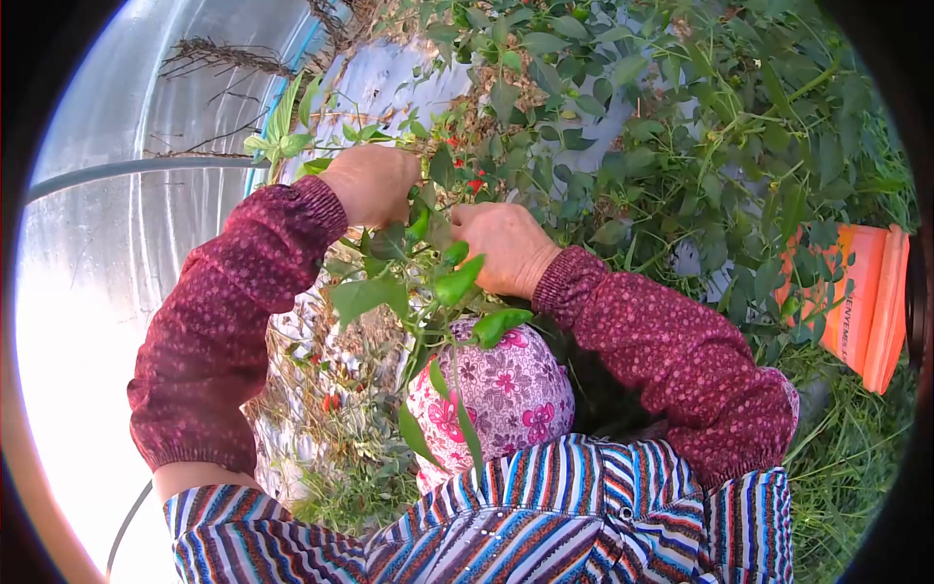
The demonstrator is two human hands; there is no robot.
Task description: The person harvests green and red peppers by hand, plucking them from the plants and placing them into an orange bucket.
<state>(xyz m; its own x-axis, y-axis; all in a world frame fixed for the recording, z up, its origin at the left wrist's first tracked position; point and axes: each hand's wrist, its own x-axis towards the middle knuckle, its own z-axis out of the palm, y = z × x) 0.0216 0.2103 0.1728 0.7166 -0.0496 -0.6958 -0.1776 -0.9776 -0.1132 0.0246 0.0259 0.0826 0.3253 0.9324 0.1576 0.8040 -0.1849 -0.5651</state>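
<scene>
My left hand [375,185] is closed at the top of a leafy pepper branch [389,243], its fingertips partly hidden by leaves. Just to the right, my right hand [504,243] has its fingers curled together beside the same branch; what they grip is hidden. Several green peppers [459,280] hang below and between the hands, one lower pepper [502,327] in front of a pink floral cloth [496,389]. Small red peppers [476,183] show in the foliage behind the hands.
Dense pepper plants [652,165] fill the upper right. An orange container [856,302] with printing stands at the far right amid grass. Clear plastic sheeting [107,253] with a curved pipe [146,167] runs along the left. Dry stems and a red pepper [331,401] lie lower left.
</scene>
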